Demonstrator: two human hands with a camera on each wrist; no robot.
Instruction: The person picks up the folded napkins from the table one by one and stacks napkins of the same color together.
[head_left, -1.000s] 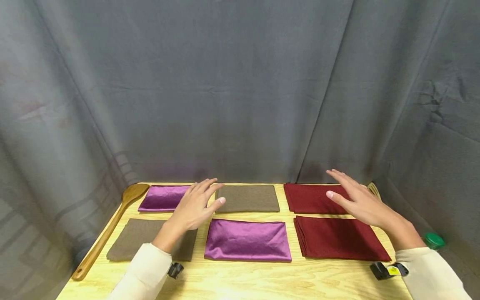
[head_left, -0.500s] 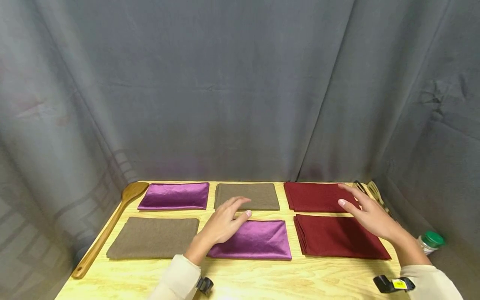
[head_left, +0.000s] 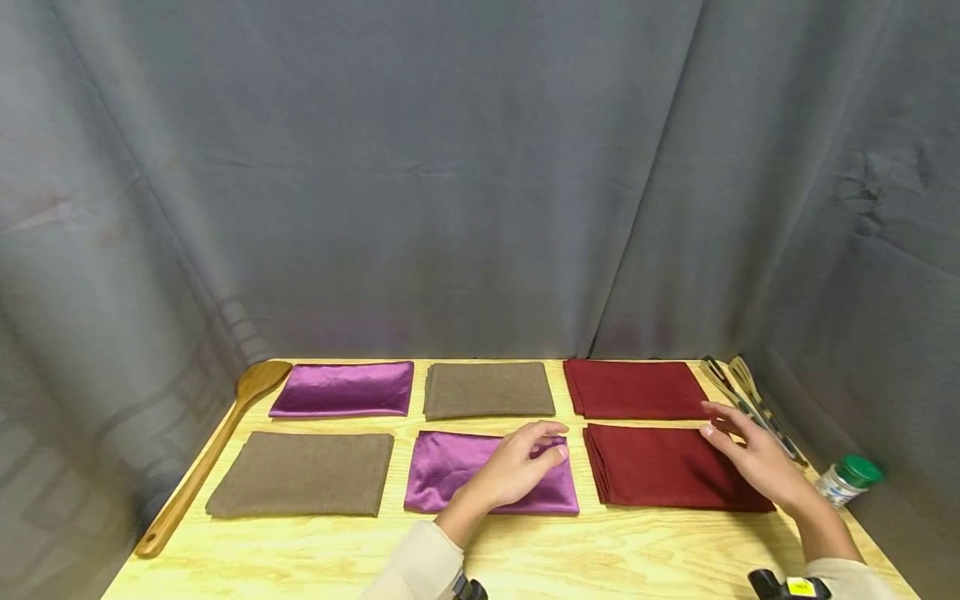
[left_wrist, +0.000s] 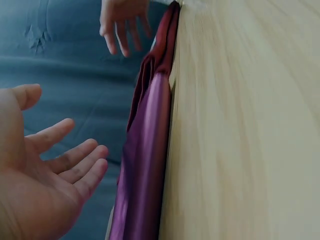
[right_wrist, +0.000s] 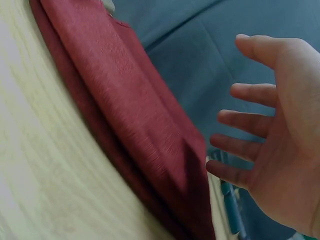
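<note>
My left hand (head_left: 510,471) hovers over the front purple satin cloth (head_left: 442,471), fingers spread and loosely bent, with nothing in them. In the left wrist view that folded purple cloth (left_wrist: 145,165) lies beside the hand, apart from its fingertips. Over the right end of the front dark red cloth (head_left: 660,467) is my right hand (head_left: 761,462), its fingers extended and holding nothing. The right wrist view has the folded red cloth (right_wrist: 130,110) with a gap between it and the fingers. Both front cloths lie folded flat.
Behind lie a purple cloth (head_left: 341,390), a grey-brown cloth (head_left: 489,390) and a red cloth (head_left: 637,390). Another grey-brown cloth (head_left: 303,473) is front left. A wooden spoon (head_left: 213,450) lines the left edge; tongs (head_left: 738,392) and a green-lidded jar (head_left: 851,479) stand along the right.
My left hand has moved right and nearer me, from over the grey-brown cloth to over the front purple one. My right hand has lowered and shifted right. The cloths have stayed put.
</note>
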